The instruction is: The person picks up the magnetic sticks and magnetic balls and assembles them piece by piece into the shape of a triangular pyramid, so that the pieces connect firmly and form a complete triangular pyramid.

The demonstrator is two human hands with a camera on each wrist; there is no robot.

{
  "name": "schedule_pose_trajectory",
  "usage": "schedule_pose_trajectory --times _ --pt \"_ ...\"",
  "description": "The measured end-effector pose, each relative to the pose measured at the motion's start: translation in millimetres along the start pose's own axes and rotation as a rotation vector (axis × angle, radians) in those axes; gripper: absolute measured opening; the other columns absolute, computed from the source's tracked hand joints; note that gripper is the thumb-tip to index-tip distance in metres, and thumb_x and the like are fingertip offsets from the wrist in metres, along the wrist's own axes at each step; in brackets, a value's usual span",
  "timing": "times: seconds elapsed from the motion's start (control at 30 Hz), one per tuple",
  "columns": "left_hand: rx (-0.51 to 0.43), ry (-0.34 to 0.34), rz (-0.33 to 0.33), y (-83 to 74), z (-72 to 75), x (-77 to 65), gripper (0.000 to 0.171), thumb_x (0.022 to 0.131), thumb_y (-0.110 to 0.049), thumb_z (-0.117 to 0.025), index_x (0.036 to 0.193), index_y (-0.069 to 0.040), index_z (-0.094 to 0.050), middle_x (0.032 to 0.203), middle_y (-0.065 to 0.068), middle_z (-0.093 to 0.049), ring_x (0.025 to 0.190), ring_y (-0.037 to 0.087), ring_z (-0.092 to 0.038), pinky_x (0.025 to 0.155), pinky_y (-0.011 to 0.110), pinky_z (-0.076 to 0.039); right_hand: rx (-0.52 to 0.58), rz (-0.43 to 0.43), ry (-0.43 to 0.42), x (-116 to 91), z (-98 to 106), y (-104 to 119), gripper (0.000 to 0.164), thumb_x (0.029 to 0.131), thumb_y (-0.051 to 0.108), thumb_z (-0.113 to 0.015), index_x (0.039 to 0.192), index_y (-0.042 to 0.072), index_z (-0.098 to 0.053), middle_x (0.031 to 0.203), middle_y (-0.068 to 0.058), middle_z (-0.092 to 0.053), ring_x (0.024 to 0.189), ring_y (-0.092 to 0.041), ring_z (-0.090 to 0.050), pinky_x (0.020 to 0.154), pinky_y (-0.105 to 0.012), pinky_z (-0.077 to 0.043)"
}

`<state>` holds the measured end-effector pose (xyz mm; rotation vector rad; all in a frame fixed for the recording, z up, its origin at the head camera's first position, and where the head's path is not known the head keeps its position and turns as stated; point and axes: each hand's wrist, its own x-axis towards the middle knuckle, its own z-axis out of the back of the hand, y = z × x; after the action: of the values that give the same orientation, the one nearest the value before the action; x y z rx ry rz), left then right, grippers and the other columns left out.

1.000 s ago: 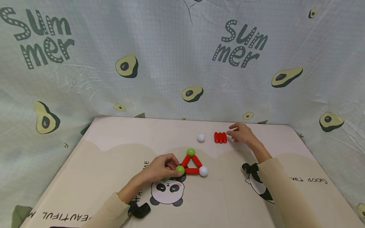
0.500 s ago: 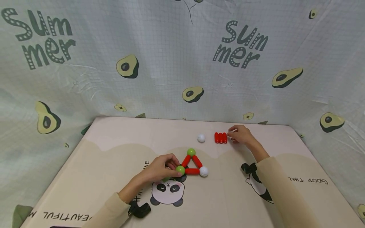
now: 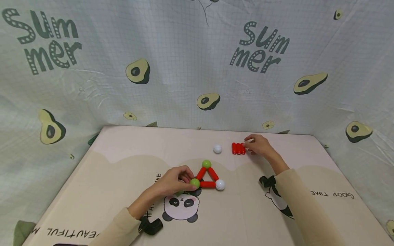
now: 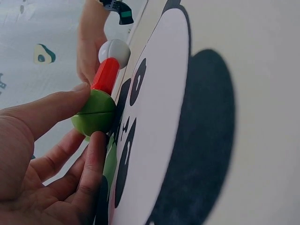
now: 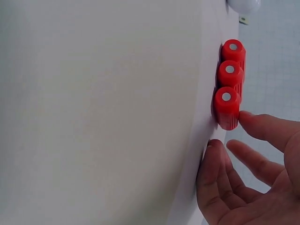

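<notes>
My left hand (image 3: 173,179) pinches a green ball (image 3: 195,183) at the near left corner of a triangle of red rods and balls. Another green ball (image 3: 206,164) tops the triangle, and a white ball (image 3: 220,185) forms its right corner. In the left wrist view, thumb and fingers lie on both sides of the green ball (image 4: 96,112), with a red rod (image 4: 106,75) running from it. Farther back, my right hand (image 3: 260,145) is at three red rods (image 3: 238,148) lying side by side. One fingertip (image 5: 246,117) meets the nearest rod (image 5: 227,108); the other fingers are spread apart.
A loose white ball (image 3: 217,149) lies left of the three rods. The table (image 3: 117,191) has a cloth with printed pandas and lettering. Behind it hangs a curtain (image 3: 172,51) with avocado prints. A dark strap (image 3: 150,226) is at the left wrist.
My right hand has shifted slightly left, so a fingertip now reaches the rightmost red rod. The left hand and the triangle have stayed in place.
</notes>
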<state>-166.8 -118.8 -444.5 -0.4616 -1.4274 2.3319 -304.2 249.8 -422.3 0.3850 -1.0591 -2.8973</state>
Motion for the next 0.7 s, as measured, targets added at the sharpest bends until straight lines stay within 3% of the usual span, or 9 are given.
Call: schedule_pose_trajectory --times 0.33,0.7 --pt "0.001 0.002 -0.007 1.0 0.7 0.1 0.028 0.086 -0.021 -0.082 0.105 -0.008 -0.067 0.095 0.003 -0.067 0.087 0.015 -0.062 0.077 0.024 -0.051 0.026 0.028 0.063 0.3 0.4 3.4 0.048 0.099 0.017 -0.058 0.143 -0.001 -0.052 0.121 -0.024 -0.066 0.093 -0.024 -0.067 0.079 -0.028 -0.06" --pt "0.009 0.003 -0.009 3.2 -0.7 0.8 0.028 0.086 -0.022 -0.082 0.105 -0.009 -0.067 0.094 0.002 -0.067 0.088 0.016 -0.063 0.077 0.024 -0.051 0.038 0.012 0.069 0.7 -2.6 3.9 0.045 0.097 0.015 -0.055 0.139 -0.001 -0.056 0.125 -0.024 -0.065 0.094 -0.024 -0.065 0.076 -0.026 -0.057"
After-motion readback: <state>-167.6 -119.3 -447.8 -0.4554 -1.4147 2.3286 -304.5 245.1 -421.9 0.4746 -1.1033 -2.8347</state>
